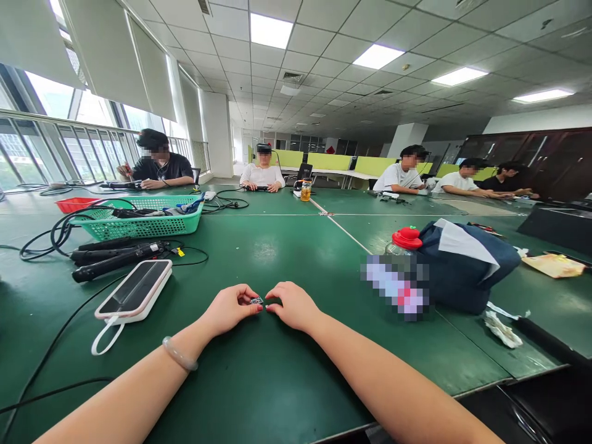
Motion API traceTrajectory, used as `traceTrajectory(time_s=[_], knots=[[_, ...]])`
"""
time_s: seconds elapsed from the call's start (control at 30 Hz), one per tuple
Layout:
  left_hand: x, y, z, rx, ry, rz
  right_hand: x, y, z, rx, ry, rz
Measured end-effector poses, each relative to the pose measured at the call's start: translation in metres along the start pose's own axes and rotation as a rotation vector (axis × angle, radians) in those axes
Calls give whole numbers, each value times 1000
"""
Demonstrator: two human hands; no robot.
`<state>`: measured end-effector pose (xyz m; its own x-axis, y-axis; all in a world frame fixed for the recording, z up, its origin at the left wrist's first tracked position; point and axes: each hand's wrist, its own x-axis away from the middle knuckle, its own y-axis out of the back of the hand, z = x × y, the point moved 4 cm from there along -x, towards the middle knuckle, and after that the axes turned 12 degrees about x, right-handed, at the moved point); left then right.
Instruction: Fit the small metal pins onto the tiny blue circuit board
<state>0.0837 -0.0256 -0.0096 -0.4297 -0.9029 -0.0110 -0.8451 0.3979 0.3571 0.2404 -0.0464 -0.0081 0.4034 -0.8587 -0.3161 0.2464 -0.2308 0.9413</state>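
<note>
Head view: our left hand (pixel 231 305) had a small silvery piece (pixel 256 301) pinched between thumb and fingers, over the green table (pixel 259 382), right of the white-cased device (pixel 135 291). Our right hand (pixel 293 302) was just beside it, farther right of the device, fingers curled toward the piece; a pale speck showed at the thumb tip, but we couldn't tell whether that hand gripped anything. Handling, our judgement: a piece this small called for a light fingertip pinch, its near face left exposed, both hands low to limit any drop, and slow, square contact from the right fingertips; squeezing hard risked flicking it away. Writing: no brand readable. The black rods (pixel 118 259), just beyond the device, carried a pale label (pixel 154 246) and a yellow tag (pixel 179 251), both too small to read. The packet (pixel 398 288), well right of the device, was pixelated, so no text there either.
</note>
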Motion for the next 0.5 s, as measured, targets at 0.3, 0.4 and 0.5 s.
traceTrajectory(time_s=[0.3, 0.4, 0.5], knots=[[0, 0, 3, -10, -11, -4, -2, -6, 5, 35, -14, 69], [0, 1, 3, -14, -22, -5, -1, -4, 4, 25, -19, 97], [-1, 1, 3, -18, -26, -9, 0, -5, 1, 29, -19, 127]])
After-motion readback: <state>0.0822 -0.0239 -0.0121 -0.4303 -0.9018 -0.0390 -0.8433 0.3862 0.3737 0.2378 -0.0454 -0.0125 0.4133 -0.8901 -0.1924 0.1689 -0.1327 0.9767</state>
